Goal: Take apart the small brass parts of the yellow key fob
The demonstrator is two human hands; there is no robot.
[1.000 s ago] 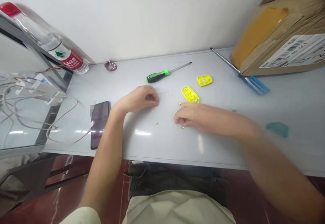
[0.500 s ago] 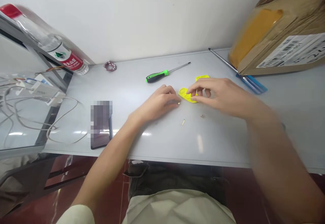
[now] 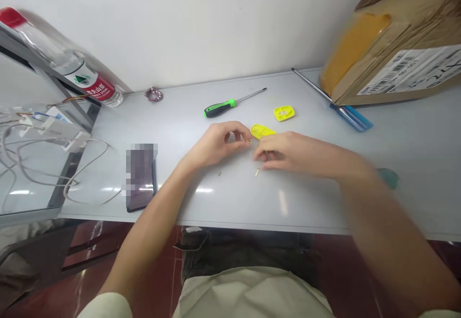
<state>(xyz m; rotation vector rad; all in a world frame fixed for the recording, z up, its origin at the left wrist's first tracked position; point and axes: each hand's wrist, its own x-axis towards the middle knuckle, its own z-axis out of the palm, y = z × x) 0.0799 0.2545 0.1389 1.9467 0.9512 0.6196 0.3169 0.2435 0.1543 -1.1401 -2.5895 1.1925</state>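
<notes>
My left hand pinches a tiny brass-coloured metal piece between thumb and forefinger, just above the table. My right hand hovers close by with thumb and fingers apart, nothing visible between them. Just below its fingertips lies a small thin metal strip. A long yellow plastic shell lies behind both hands, partly covered by the right one. Farther back sits a smaller yellow plastic part. A tiny screw-like piece rests below my left wrist.
A green-and-black screwdriver lies near the wall. At the right are a blue-handled screwdriver and a cardboard box. A phone, a charging cable, a beaded bracelet and a water bottle occupy the left.
My right hand has come off the yellow shell and moved toward me and left, uncovering the smaller yellow part. My left hand has lifted its fingers slightly, the brass-coloured piece still pinched.
</notes>
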